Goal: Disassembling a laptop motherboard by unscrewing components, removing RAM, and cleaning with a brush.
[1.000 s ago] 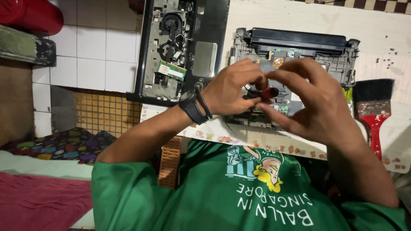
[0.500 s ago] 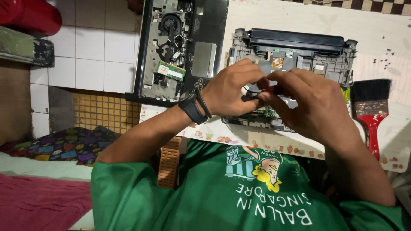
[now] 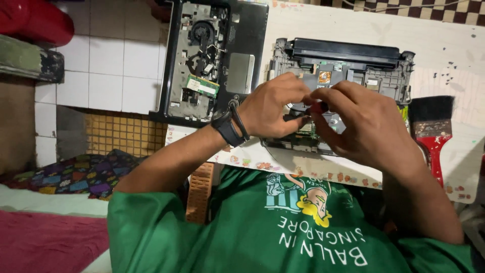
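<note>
A grey, opened laptop chassis (image 3: 353, 65) with bare circuit boards lies on the white table cover (image 3: 454, 45) in front of me. My left hand (image 3: 273, 106), with a black watch on its wrist, and my right hand (image 3: 366, 126) meet over the chassis's near half. Between their fingertips is a small red-handled screwdriver (image 3: 319, 107); both hands pinch it, and its tip is hidden behind my left fingers. The near part of the chassis is covered by my hands.
A second opened laptop base (image 3: 212, 60), black, with fan and memory showing, lies left of the chassis, overhanging the table edge. To the right lies a red-handled paint brush (image 3: 432, 136). Below the table are a brick (image 3: 199, 192), white tiles and a colourful cloth (image 3: 76, 174).
My right fingers have closed further over the red handle, so less of it shows. Both hands have stayed over the same spot on the chassis.
</note>
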